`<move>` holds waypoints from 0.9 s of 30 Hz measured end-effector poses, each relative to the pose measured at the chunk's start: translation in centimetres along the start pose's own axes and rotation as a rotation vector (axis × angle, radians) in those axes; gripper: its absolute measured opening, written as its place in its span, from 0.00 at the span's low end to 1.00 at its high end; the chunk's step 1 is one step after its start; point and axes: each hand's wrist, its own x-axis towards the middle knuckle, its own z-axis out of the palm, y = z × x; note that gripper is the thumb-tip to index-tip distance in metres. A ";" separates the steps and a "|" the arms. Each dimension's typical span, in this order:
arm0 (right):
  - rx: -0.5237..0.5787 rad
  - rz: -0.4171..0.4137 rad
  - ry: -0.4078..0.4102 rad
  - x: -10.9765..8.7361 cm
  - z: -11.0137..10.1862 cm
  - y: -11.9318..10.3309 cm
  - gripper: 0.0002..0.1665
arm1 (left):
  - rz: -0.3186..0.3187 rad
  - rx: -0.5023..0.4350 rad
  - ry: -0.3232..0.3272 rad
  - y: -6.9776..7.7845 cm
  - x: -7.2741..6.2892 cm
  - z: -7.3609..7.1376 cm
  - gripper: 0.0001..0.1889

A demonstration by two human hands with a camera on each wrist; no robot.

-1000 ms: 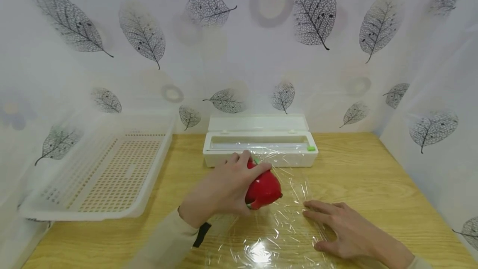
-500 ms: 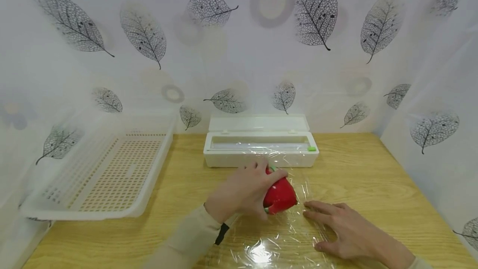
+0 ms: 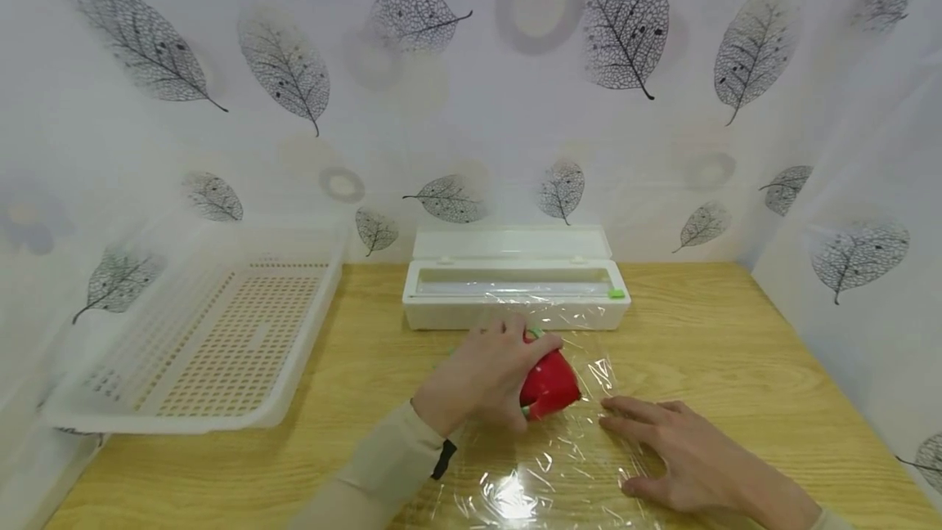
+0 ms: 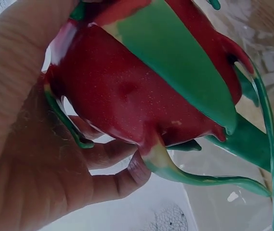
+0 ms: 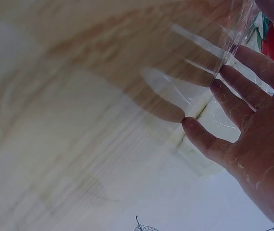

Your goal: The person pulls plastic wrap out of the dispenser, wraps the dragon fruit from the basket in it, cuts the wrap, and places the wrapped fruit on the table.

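A red dragon fruit with green-tipped scales sits in the grip of my left hand, over the middle of a clear sheet of cling film. In the left wrist view, thumb and fingers curl round the sides of the dragon fruit, and its long green scales stick out. My right hand rests at the film's right edge with its fingers spread. The right wrist view shows the fingertips of that hand touching the film and the tabletop.
Behind the hands stands a white cling film dispenser, lid raised, a green slider at its right end; the film runs from it toward me. A white perforated basket is on the left. Leaf-patterned sheeting encloses the wooden table.
My left hand has shifted right with the dragon fruit, bringing it over the film's middle; over the last half second it barely moved. My right hand has stayed in place.
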 end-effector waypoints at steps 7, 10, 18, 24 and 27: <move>-0.011 -0.014 0.032 -0.1 0.2 0.0 0.41 | 0.000 0.058 -0.040 1.1 0.7 0.0 0.50; -0.026 -0.021 0.052 -0.2 0.3 0.0 0.42 | 0.004 0.068 -0.042 1.5 0.9 0.0 0.50; -0.022 -0.006 0.035 -0.2 0.2 0.1 0.40 | -0.012 0.096 -0.065 2.0 1.2 0.2 0.51; -0.004 0.010 0.012 -0.2 0.2 -0.1 0.40 | -0.030 0.093 -0.067 2.2 1.5 0.8 0.52; -0.003 0.004 0.023 -0.2 0.3 -0.1 0.40 | -0.043 0.095 -0.054 2.3 1.4 0.8 0.52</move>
